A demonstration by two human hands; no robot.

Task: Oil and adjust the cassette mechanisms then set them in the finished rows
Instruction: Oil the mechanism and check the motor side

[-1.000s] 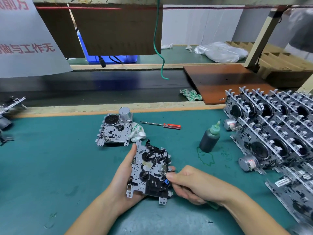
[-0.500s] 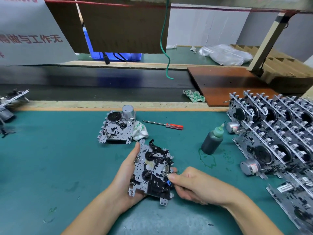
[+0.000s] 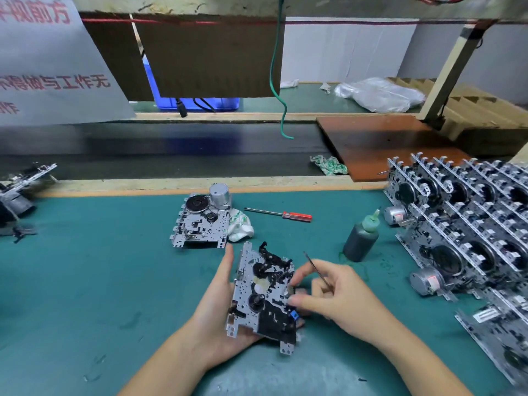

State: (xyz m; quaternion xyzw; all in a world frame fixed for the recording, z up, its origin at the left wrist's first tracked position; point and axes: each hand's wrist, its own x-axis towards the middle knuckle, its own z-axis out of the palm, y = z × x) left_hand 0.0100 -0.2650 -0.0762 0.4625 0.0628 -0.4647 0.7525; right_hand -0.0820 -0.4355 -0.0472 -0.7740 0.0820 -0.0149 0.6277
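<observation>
Green matting (image 3: 85, 281) covers the workbench, with a dark conveyor belt (image 3: 157, 150) running along its far edge. Over the near middle of the mat, the held cassette mechanism (image 3: 263, 295) is raised off the surface, tilted with its gear side up. The left hand (image 3: 217, 307) cradles it from beneath and along its left edge, palm under the plate, thumb lying straight up the left side. The right hand (image 3: 337, 295) sits against the mechanism's right edge, its fingertips (image 3: 295, 302) curled onto the plate by a small blue part, and a thin dark tool (image 3: 317, 270) rises from between its fingers; exactly how that tool is gripped is blurred.

Just beyond the held mechanism, a second mechanism (image 3: 203, 224) lies flat on the mat with a crumpled white cloth (image 3: 240, 227) touching its right side. Right of the cloth lies a red-handled screwdriver (image 3: 280, 214). Farther right of the held mechanism stands a dark oil bottle (image 3: 361, 238) with a green nozzle, upright. Beyond the bottle, the finished rows (image 3: 463, 224) of mechanisms stand on edge, packed closely together along the right side of the mat.
</observation>
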